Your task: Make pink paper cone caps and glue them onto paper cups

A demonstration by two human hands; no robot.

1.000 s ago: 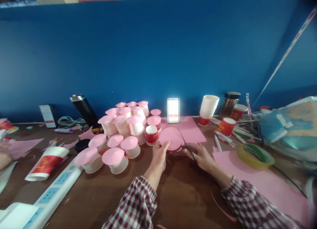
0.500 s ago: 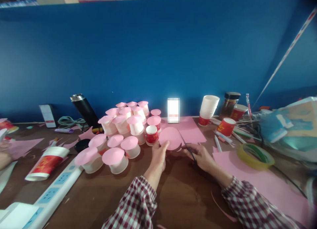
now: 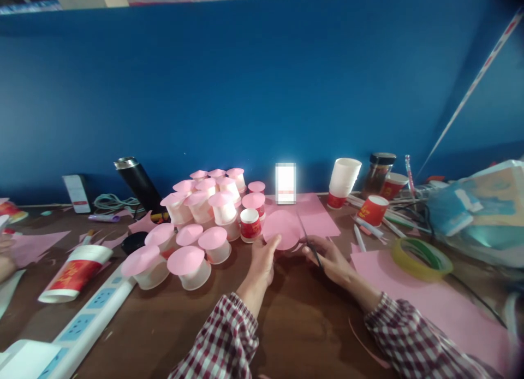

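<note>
Trimming a pink paper disc w/ scissors, centre of frame.
Left hand (image 3: 262, 259) pinches the disc (image 3: 281, 230) at its lower left edge; right hand (image 3: 331, 259) is closed round the scissors (image 3: 308, 238), blades at the disc's right rim. Best to turn the paper, not the blades, w/ short snips. Disc: flat, round, plain pink, just right of a red cup (image 3: 249, 225).

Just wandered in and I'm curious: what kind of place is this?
Probably a craft worktable: a brown wooden table holds upturned cups topped with pink paper discs, a yellow tape roll, and the right hand holds scissors at a round pink paper disc.
</note>
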